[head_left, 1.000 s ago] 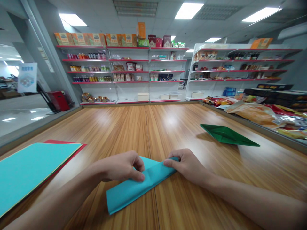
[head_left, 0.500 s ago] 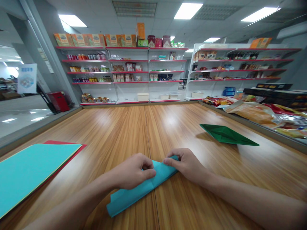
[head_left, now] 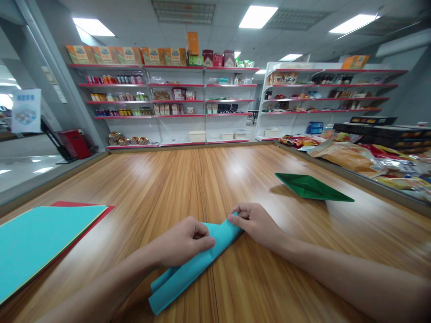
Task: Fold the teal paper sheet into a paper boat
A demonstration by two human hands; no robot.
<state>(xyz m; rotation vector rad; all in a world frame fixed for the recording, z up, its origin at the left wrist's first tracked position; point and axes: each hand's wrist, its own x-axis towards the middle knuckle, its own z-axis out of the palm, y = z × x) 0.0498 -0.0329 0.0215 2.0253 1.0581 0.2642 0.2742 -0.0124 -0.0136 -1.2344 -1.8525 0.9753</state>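
Observation:
A folded strip of light blue paper [head_left: 198, 264] lies slantwise on the wooden table in front of me. My left hand [head_left: 185, 242] is closed over its middle, thumb on top and the other fingers partly hidden behind the fold. At the upper right end, my right hand [head_left: 252, 224] pinches the paper between thumb and fingers, that end slightly raised. The lower left end shows two layers standing a little apart. Farther right on the table sits a folded dark green paper shape [head_left: 311, 186], pointed at both ends, touched by neither hand.
A stack of coloured sheets [head_left: 50, 233], light blue on top with red below, lies at the left. A raised rim [head_left: 195, 146] borders the wooden table [head_left: 161, 179]. Packaged snacks [head_left: 346, 157] lie beyond its right edge. Stocked shelves [head_left: 178, 114] stand behind.
My right hand has moved slightly left and up with its end of the blue paper. The layers at the lower left end have spread apart. The whole view has shifted slightly.

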